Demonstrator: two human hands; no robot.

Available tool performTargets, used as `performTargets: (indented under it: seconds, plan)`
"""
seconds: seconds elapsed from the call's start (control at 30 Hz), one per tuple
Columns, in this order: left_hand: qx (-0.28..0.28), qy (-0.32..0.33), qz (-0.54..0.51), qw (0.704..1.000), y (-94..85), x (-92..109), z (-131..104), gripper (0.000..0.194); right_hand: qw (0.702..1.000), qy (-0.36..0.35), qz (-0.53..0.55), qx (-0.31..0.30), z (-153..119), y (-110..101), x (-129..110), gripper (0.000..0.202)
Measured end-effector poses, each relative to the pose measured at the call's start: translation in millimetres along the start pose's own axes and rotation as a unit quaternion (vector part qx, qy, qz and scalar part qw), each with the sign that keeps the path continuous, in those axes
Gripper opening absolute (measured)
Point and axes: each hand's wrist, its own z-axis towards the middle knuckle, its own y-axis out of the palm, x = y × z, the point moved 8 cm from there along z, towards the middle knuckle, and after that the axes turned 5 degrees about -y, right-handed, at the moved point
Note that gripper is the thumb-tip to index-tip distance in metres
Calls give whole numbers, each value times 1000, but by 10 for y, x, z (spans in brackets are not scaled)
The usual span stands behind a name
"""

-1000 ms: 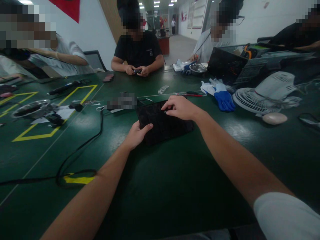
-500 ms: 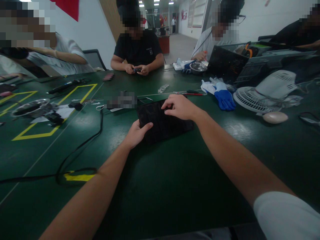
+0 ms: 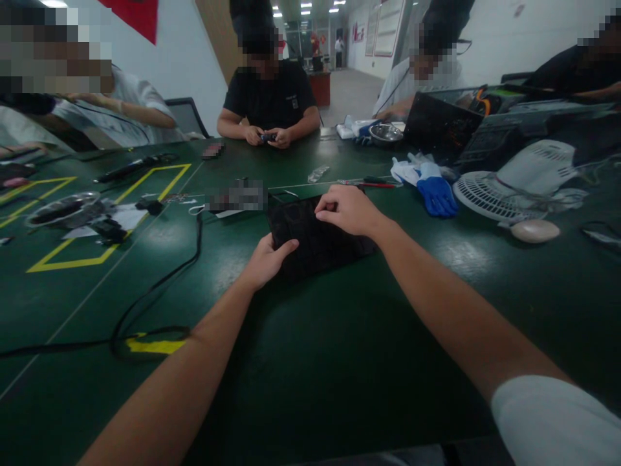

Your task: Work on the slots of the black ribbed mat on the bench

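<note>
A flat black rectangular object (image 3: 310, 243) is tilted slightly at the middle of the green table (image 3: 349, 362). My left hand (image 3: 266, 259) grips its left edge, with the thumb on top and the other fingers hidden beneath. Over its upper right part is my right hand (image 3: 344, 210), its thumb and index finger pinched together at the surface. Whatever may be between those fingertips is too dark and small to make out.
Beyond the black object lie a red-handled tool (image 3: 381, 184) and a clear plastic piece (image 3: 319, 173). Blue-and-white gloves (image 3: 436, 194) and a white fan (image 3: 499, 194) are at the right. A black cable (image 3: 155, 285) curves across the left. Several people sit around the table.
The fingers of my right hand have drawn closer together over the black object. My left hand keeps its grip. The whole view has shifted very slightly.
</note>
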Motion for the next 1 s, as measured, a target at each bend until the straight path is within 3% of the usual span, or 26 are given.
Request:
performTargets:
  seconds: [1.0]
  plan:
    - [-11,0,-11,1000,8,-5,21,51,998,-34,37,-47,28,-24,10,27]
